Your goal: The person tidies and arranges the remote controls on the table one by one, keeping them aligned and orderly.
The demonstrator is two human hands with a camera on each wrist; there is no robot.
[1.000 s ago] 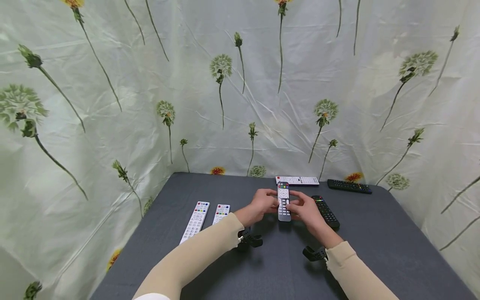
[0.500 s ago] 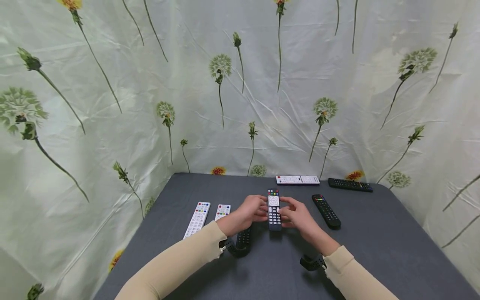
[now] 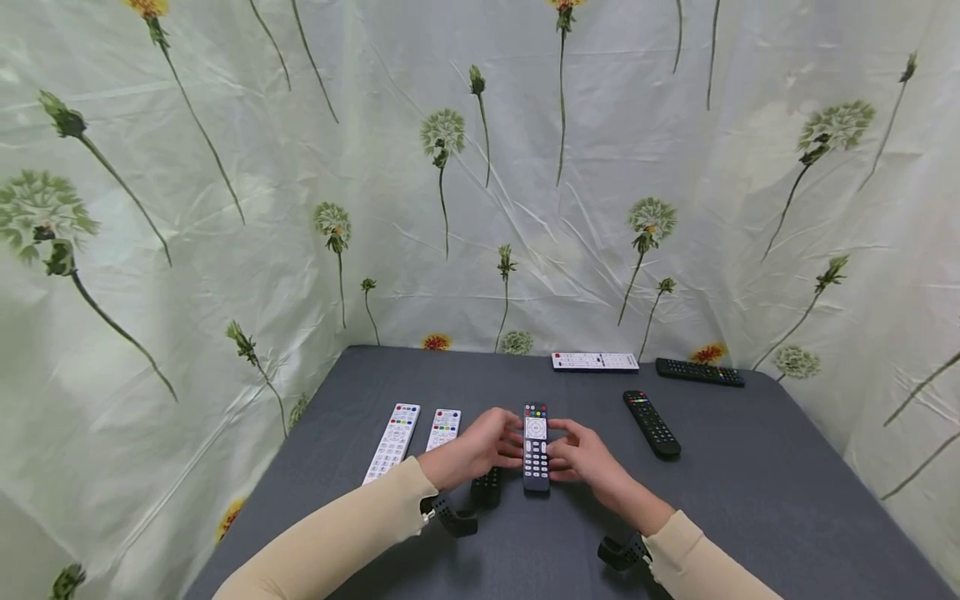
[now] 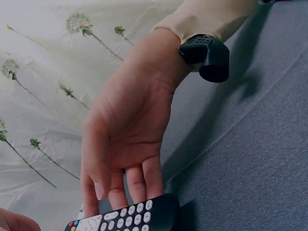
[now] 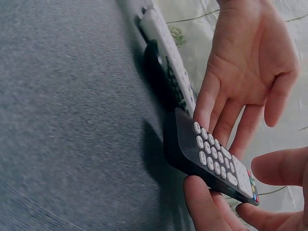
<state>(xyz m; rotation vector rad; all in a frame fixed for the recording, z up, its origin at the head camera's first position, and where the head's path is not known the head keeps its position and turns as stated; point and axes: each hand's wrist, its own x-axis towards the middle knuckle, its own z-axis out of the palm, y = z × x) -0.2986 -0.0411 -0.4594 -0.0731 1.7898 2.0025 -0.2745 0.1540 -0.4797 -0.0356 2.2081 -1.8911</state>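
Observation:
A dark remote control [image 3: 536, 450] with white buttons is between my hands, its lower end towards me. In the right wrist view the remote control [image 5: 211, 159] is tilted and casts a shadow on the cloth. My left hand [image 3: 480, 446] touches its left long edge with nearly straight fingertips; in the left wrist view the left thumb [image 4: 98, 168] stays off the buttons. My right hand [image 3: 588, 458] holds the right edge, fingers [image 5: 199, 202] curled along the side and underneath, and the thumb [image 5: 279, 166] above the button face. The fingertips behind the remote are hidden.
Two white remotes [image 3: 393, 440] [image 3: 444, 427] and a black remote [image 3: 486, 487], partly covered by the left hand, lie left. A black remote [image 3: 652, 423] lies right. At the back edge are a white remote [image 3: 595, 362] and a black one [image 3: 700, 372]. A flowered curtain [image 3: 480, 208] surrounds the dark table [image 3: 750, 492].
Both hands have moved left and towards me with the dark remote control between them. The other remotes have stayed in place, with the black one at right now uncovered by the hand.

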